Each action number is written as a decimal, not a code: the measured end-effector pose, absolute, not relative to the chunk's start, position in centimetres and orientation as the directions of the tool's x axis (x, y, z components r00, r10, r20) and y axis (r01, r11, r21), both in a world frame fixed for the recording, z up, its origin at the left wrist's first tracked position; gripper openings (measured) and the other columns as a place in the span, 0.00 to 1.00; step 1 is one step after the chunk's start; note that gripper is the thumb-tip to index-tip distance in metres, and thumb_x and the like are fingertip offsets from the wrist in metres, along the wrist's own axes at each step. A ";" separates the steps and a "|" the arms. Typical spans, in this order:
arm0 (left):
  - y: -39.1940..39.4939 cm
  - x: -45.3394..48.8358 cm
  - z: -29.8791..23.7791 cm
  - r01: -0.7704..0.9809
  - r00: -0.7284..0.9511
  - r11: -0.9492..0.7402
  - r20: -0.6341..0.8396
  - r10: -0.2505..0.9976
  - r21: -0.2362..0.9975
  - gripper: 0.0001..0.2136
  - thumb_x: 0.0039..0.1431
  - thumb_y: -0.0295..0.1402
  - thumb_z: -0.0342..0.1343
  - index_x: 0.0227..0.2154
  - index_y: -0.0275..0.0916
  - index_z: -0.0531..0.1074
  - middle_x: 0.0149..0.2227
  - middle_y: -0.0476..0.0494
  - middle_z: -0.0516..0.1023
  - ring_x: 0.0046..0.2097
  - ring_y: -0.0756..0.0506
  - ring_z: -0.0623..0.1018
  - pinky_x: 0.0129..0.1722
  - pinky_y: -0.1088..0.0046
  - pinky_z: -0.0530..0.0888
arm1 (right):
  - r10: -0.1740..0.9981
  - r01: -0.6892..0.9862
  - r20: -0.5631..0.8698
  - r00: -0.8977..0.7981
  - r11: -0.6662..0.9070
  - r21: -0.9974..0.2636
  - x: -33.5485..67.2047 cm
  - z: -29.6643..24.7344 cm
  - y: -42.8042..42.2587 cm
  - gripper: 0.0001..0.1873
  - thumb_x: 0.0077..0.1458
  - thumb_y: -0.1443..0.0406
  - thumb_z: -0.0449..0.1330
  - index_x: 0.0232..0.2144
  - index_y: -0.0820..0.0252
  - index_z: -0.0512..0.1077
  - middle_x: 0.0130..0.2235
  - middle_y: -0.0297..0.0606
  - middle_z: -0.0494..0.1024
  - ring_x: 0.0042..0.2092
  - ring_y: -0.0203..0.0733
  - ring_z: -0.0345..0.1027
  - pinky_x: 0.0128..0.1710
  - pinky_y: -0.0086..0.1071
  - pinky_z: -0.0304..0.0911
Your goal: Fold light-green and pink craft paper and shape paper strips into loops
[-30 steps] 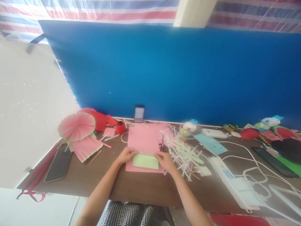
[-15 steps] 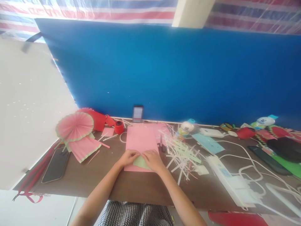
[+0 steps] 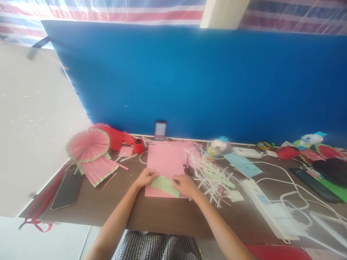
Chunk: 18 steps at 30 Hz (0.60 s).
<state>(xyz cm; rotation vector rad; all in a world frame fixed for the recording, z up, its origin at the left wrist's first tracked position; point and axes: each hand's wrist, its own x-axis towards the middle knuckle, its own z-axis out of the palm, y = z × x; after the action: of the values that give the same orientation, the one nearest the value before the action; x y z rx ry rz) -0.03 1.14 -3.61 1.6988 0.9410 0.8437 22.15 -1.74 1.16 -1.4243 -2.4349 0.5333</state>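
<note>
A piece of light green paper [image 3: 165,186] is stretched between my two hands, over the lower part of a pink paper sheet [image 3: 165,159]. My left hand [image 3: 146,177] pinches its upper left corner. At the upper right edge, my right hand [image 3: 184,185] has its fingers closed on the same green paper. A pair of scissors [image 3: 189,168] with dark handles lies to the right of the pink sheet, partly among paper strips.
Cut paper strips [image 3: 210,178] are heaped on the right, beside a glue bottle [image 3: 217,146] and a white power strip [image 3: 264,209] with cables. A pleated pink paper fan [image 3: 88,145], red tape roll [image 3: 138,146] and phone [image 3: 66,189] lie left. A small screen [image 3: 160,130] leans against the blue panel [image 3: 189,79].
My hands have moved apart along the green paper, the right one going right, so more of the green shows. The whole view has shifted slightly.
</note>
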 end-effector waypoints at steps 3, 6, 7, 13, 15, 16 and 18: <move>1.4 -0.4 -3.7 0.211 0.457 -0.228 0.110 0.883 0.950 0.19 0.52 0.44 0.49 0.22 0.31 0.72 0.23 0.47 0.70 0.26 0.51 0.67 0.27 0.78 0.64 | 0.881 0.773 0.034 -0.471 0.431 -0.465 23.7 1.3 -2.0 0.11 0.49 0.66 0.48 0.19 0.57 0.65 0.21 0.30 0.68 0.26 0.35 0.60 0.27 0.26 0.50; 1.7 -0.9 -4.1 0.219 0.428 -0.222 0.110 0.897 0.950 0.19 0.52 0.44 0.49 0.21 0.31 0.72 0.23 0.47 0.70 0.26 0.51 0.67 0.27 0.78 0.63 | 0.906 0.797 -0.004 -0.424 0.371 -0.477 25.7 1.3 -2.0 0.11 0.50 0.64 0.48 0.20 0.57 0.66 0.20 0.30 0.68 0.26 0.36 0.60 0.27 0.27 0.51; 1.9 -1.1 -4.3 0.218 0.403 -0.213 0.111 0.909 0.953 0.18 0.52 0.44 0.49 0.22 0.31 0.72 0.22 0.47 0.70 0.26 0.51 0.67 0.27 0.78 0.63 | 0.923 0.814 -0.014 -0.384 0.332 -0.476 26.3 1.2 -2.0 0.11 0.50 0.64 0.48 0.20 0.57 0.67 0.20 0.31 0.68 0.25 0.36 0.60 0.27 0.27 0.52; 2.0 -0.6 -4.9 0.206 0.337 -0.193 0.116 0.934 0.959 0.16 0.51 0.42 0.51 0.26 0.32 0.73 0.26 0.45 0.74 0.29 0.50 0.70 0.30 0.76 0.66 | 0.953 0.756 0.145 -0.266 0.300 -0.582 26.6 1.1 -1.9 0.14 0.52 0.60 0.48 0.36 0.57 0.70 0.37 0.38 0.73 0.38 0.42 0.66 0.38 0.34 0.59; 1.6 -0.1 -4.8 0.213 0.372 -0.198 0.108 0.922 0.957 0.16 0.52 0.41 0.50 0.27 0.32 0.74 0.29 0.44 0.75 0.30 0.49 0.72 0.31 0.76 0.66 | 0.937 0.720 0.149 -0.315 0.338 -0.606 25.1 0.8 -2.0 0.15 0.52 0.59 0.50 0.40 0.57 0.69 0.39 0.39 0.73 0.38 0.41 0.66 0.39 0.34 0.59; 1.5 0.2 -4.7 0.218 0.387 -0.201 0.104 0.916 0.955 0.16 0.53 0.41 0.50 0.28 0.32 0.74 0.30 0.43 0.76 0.31 0.49 0.72 0.31 0.76 0.67 | 0.934 0.721 0.124 -0.334 0.338 -0.605 24.3 0.6 -2.0 0.14 0.52 0.59 0.50 0.37 0.57 0.70 0.36 0.39 0.74 0.37 0.41 0.66 0.38 0.33 0.59; 1.1 0.6 -4.6 0.236 0.413 -0.217 0.104 0.905 0.947 0.14 0.53 0.39 0.50 0.30 0.33 0.74 0.32 0.42 0.77 0.33 0.47 0.73 0.34 0.75 0.68 | 0.922 0.728 0.086 -0.377 0.353 -0.588 22.9 0.2 -1.9 0.14 0.55 0.60 0.47 0.31 0.57 0.71 0.32 0.37 0.75 0.35 0.40 0.67 0.35 0.31 0.58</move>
<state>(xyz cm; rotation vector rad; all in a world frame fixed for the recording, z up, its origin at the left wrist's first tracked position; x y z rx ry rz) 0.60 1.11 -4.56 1.7019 1.0036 0.8660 22.93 -1.91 0.24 -1.4435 -2.2168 0.6530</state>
